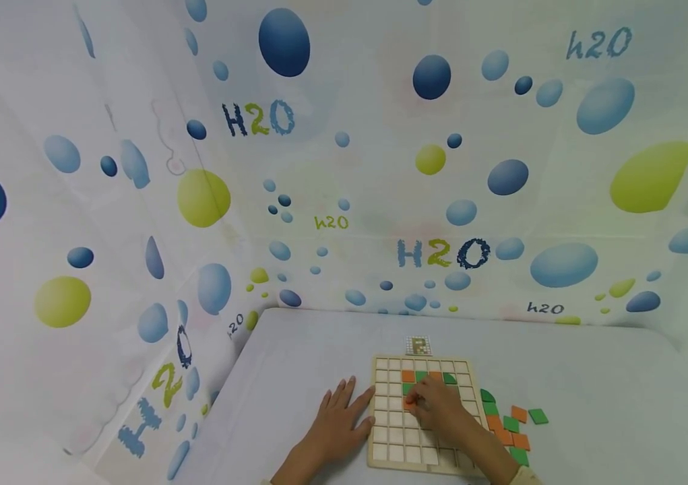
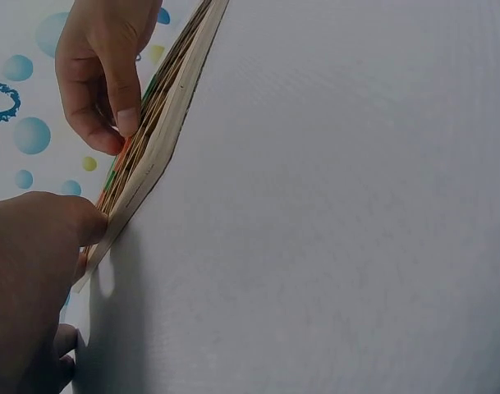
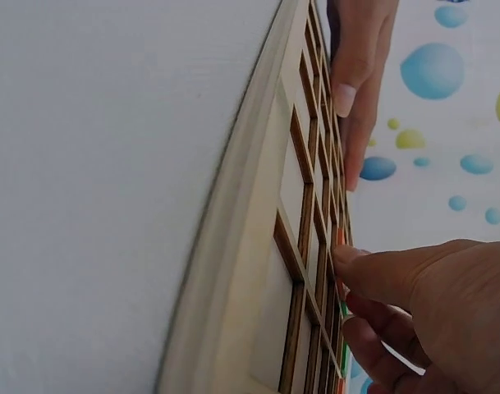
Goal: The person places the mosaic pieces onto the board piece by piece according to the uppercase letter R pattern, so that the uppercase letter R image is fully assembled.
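A wooden grid board (image 1: 380,444) lies on the white table, with orange and green tiles set in some upper cells. My right hand (image 1: 437,411) is over the middle of the board. Its thumb and fingers pinch an orange square tile (image 1: 409,401) at a cell; the fingers partly hide this tile. In the right wrist view, the thumb (image 3: 373,267) is against the orange edge. Spread fingers of my left hand (image 1: 337,421) rest on the table, and fingertips touch the board's left edge. A green quarter-round tile (image 1: 449,378) sits in the upper row.
Loose orange and green tiles (image 1: 519,441) lie right of the board, some touching its edge. One green tile (image 1: 538,416) is farthest right. A small pattern card (image 1: 419,345) lies beyond the board's far edge. Printed sheeting (image 1: 380,202) stands behind and left of the table.
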Demonstrator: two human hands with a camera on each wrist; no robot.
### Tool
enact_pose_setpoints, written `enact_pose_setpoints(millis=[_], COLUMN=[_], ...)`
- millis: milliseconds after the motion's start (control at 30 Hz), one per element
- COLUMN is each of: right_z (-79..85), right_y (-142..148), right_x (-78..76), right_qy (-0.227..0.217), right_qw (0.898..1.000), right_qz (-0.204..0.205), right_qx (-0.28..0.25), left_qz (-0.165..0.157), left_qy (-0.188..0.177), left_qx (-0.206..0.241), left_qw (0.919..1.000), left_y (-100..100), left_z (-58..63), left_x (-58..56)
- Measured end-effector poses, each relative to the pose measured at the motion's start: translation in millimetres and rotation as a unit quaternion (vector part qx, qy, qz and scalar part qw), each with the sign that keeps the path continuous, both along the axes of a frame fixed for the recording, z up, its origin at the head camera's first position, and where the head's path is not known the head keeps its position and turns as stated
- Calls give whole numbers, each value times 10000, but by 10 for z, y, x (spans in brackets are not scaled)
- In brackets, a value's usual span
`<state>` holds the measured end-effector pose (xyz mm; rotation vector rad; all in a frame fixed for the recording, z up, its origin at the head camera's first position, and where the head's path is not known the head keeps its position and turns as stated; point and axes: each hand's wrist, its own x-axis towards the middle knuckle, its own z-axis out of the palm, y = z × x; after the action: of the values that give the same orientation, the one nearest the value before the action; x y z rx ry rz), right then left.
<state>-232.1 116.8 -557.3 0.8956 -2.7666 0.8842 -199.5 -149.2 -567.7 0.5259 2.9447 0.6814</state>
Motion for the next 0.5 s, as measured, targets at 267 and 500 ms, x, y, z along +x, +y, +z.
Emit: enact_pose_setpoints(millis=[267, 500], right_z=[26, 25], right_y=[10, 277], right_x=[50, 90], right_qy=[270, -535], right_qw=[9996, 9947], right_qz=[-109, -750], right_qx=[-70, -456], left_qz=[8, 20], left_qy=[36, 6], left_qx=[-7, 19], left_qw=[10000, 10000], left_y=[-4, -5], left_z=[-2, -7], left_x=[5, -1])
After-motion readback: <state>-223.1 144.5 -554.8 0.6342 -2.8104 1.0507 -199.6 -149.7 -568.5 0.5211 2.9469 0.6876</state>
